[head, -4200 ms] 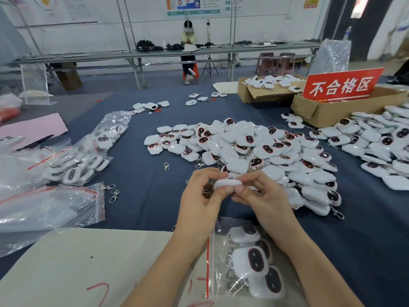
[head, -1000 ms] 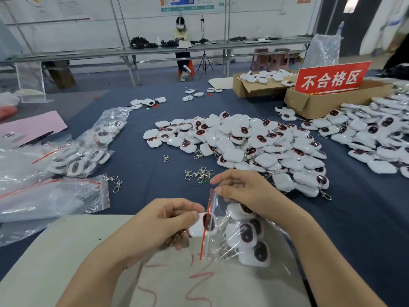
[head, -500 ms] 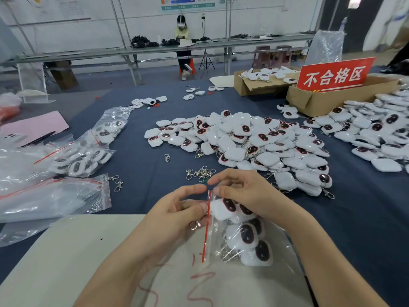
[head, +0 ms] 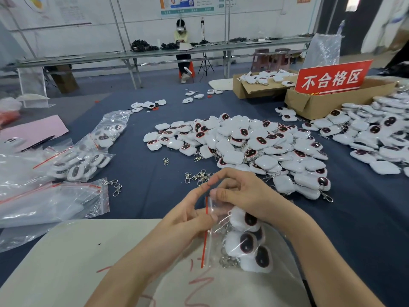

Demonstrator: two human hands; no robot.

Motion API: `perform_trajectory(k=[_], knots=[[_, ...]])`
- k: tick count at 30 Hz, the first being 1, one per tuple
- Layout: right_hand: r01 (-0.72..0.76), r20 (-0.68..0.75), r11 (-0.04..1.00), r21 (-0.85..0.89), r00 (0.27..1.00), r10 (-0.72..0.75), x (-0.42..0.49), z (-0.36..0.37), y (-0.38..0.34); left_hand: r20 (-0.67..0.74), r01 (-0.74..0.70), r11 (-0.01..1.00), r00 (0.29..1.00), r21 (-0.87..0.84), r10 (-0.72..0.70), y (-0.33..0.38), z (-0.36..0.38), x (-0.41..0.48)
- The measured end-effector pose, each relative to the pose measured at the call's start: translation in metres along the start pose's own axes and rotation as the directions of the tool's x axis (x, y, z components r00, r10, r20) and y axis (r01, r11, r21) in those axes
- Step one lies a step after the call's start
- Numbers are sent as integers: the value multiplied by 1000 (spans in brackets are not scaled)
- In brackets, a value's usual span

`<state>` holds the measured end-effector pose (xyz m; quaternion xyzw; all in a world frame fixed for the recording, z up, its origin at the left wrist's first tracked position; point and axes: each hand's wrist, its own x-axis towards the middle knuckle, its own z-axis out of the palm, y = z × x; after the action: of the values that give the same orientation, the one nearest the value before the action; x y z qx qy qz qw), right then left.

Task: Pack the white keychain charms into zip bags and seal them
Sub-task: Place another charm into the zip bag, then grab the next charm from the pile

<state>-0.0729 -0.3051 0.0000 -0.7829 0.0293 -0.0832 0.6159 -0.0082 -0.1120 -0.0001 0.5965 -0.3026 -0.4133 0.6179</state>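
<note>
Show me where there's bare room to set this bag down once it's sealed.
Best: the beige board left of the zip bag. Also the blue cloth between the filled bags and the central charm pile, loose clasps at its near end, and the near cloth right of that pile. Crowded: that pile, the right charm pile, the empty bags.

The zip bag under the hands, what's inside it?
Inside the zip bag are white charms with dark ovals and metal clips. The right hand covers its top, so the count is unclear.

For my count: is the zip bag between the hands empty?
No, several white charms with dark faces lie inside the zip bag.
</note>
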Motion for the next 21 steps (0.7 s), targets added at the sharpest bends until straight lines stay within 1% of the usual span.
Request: perform_trajectory(k=[1,2,4,5,7,9,11,13,15,16,17,18,19,20,21], knots=[[-8,11,1000,29,1000,7,-1,0,-1,12,7,1000,1000,3,-7,0,-3,0],[-10,20,999,49,1000,9,-1,0,-3,28,22,999,999,-31,-21,0,-6,-1],[27,-16,998,51,1000,-26,-1,-1,-5,61,64,982,997,-180,-54,2,-14,-2],[59,-73,997,56,996,-55,1,-2,-6,59,79,970,996,-230,-67,4,-18,-3],[118,-236,985,123,968,-87,3,-6,-8,13,103,961,995,-257,-103,5,-24,-4],[158,-381,963,216,922,-65,5,-13,-10,-24,119,961,991,-249,-129,4,-27,-4],[169,-466,956,241,884,-39,5,-19,-6,-22,124,961,991,-246,-133,3,-28,-4],[141,-507,961,239,862,0,6,-22,1,-49,89,963,993,-254,-105,2,-29,-3],[91,-522,965,248,851,54,7,-21,9,-161,-5,968,986,-251,-37,0,-29,1],[65,-524,969,240,849,73,8,-20,14,-253,-75,980,967,-185,26,-2,-30,3],[42,-523,973,227,848,85,9,-19,17,-352,-131,991,929,-18,116,-6,-31,5],[25,-521,977,212,849,92,11,-18,20,-424,-148,964,876,221,232,-10,-32,6],[12,-522,980,198,848,95,12,-18,23,-436,-130,885,832,447,342,-14,-33,8],[4,-524,983,185,846,96,12,-19,24,-409,-100,795,815,598,410,-19,-33,11],[-1,-528,984,177,844,96,13,-19,25,-383,-71,734,817,675,432,-23,-33,15]])
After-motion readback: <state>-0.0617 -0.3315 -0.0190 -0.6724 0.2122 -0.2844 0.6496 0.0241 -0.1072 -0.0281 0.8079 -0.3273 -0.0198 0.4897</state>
